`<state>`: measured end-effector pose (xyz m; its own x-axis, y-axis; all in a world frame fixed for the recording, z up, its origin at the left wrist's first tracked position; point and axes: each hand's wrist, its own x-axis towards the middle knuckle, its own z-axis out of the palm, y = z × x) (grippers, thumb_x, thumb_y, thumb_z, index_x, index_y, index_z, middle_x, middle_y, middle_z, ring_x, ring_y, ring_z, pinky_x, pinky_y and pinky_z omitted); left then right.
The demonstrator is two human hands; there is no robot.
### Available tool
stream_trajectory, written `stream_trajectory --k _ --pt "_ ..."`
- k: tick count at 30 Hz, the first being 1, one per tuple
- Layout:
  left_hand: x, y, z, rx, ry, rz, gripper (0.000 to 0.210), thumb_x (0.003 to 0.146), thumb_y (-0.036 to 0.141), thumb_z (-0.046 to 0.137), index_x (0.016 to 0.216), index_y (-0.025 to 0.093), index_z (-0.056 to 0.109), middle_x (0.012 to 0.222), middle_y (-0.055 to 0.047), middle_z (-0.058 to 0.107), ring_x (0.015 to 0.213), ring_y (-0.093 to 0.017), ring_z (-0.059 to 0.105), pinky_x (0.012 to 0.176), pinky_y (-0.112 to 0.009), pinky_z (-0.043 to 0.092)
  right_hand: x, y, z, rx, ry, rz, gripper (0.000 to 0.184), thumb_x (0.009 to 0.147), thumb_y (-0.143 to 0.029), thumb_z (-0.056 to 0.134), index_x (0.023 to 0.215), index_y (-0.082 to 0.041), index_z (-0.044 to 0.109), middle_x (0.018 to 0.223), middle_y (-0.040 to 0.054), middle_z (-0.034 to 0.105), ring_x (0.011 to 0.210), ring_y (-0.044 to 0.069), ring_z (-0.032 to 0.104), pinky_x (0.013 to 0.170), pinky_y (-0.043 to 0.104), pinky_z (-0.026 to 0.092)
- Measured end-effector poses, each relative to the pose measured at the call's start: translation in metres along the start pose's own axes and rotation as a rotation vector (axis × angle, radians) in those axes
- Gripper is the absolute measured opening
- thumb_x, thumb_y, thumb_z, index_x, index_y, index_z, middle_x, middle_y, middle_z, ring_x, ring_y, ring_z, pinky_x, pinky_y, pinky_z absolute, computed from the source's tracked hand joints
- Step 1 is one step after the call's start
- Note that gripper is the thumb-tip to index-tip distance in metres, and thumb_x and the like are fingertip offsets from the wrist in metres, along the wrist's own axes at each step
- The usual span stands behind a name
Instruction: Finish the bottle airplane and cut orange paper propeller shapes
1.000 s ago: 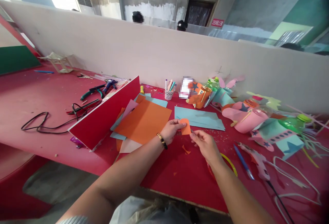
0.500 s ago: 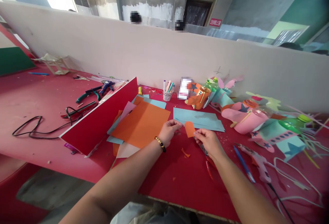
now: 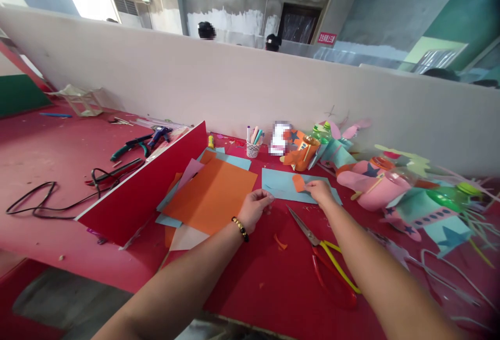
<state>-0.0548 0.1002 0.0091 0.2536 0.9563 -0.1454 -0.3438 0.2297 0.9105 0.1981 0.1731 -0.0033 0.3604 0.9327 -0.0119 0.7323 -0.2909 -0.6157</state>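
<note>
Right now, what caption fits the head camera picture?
Right hand holds a small orange paper cutout over blue paper; scissors lie nearby.

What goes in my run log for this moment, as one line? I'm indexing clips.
right hand: holds orange cutout over blue paper | left hand: empty, by orange sheet | scissors: lying on table

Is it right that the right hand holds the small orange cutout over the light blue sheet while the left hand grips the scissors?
Not quite. In the head view the scissors lie on the red table, untouched. The left hand is empty beside the large orange sheet. The right hand does hold the small orange cutout over the light blue sheet.
</note>
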Motion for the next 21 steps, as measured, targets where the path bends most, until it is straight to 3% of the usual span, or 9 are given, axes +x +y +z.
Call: stream_trajectory --k 7,14,18,21 --pt "0.001 -0.001 -0.002 -0.001 -0.007 0.005 0.03 0.063 0.039 0.072 0.069 0.015 0.056 0.057 0.003 0.052 0.048 -0.007 0.047 0.048 -0.02 0.037 0.003 -0.006 0.009 -0.283 -0.015 0.0 0.008 0.068 -0.023 0.065 0.064 -0.018 0.068 0.078 0.0107 0.07 0.079 0.025 0.063 0.065 0.032 0.041" --pt "0.0 -0.003 0.002 0.103 -0.038 0.065 0.027 0.064 0.038 0.071 0.069 0.015 0.058 0.057 0.003 0.052 0.049 -0.007 0.045 0.05 -0.021 0.039 -0.022 -0.036 -0.002 -0.351 0.106 -0.108 0.027 0.072 -0.018 0.063 0.099 -0.012 0.06 0.104 0.0195 0.063 0.098 0.03 0.058 0.076 0.036 0.042" --pt "-0.008 0.04 -0.007 0.265 -0.067 0.187 0.026 0.068 0.037 0.068 0.083 0.016 0.063 0.076 -0.003 0.062 0.064 -0.011 0.054 0.058 -0.023 0.044 -0.072 -0.046 -0.022 -0.278 0.09 -0.274 0.012 0.08 -0.027 0.059 0.09 -0.02 0.057 0.09 0.0066 0.065 0.084 0.021 0.06 0.073 0.029 0.043" --pt "-0.027 0.091 -0.034 0.591 -0.08 0.387 0.023 0.073 0.034 0.065 0.09 0.019 0.067 0.089 -0.006 0.066 0.082 -0.016 0.059 0.072 -0.025 0.046 -0.138 -0.036 -0.034 -0.152 -0.029 -0.449 0.01 0.082 -0.032 0.057 0.082 -0.022 0.056 0.08 0.002 0.064 0.073 0.018 0.06 0.068 0.027 0.045"
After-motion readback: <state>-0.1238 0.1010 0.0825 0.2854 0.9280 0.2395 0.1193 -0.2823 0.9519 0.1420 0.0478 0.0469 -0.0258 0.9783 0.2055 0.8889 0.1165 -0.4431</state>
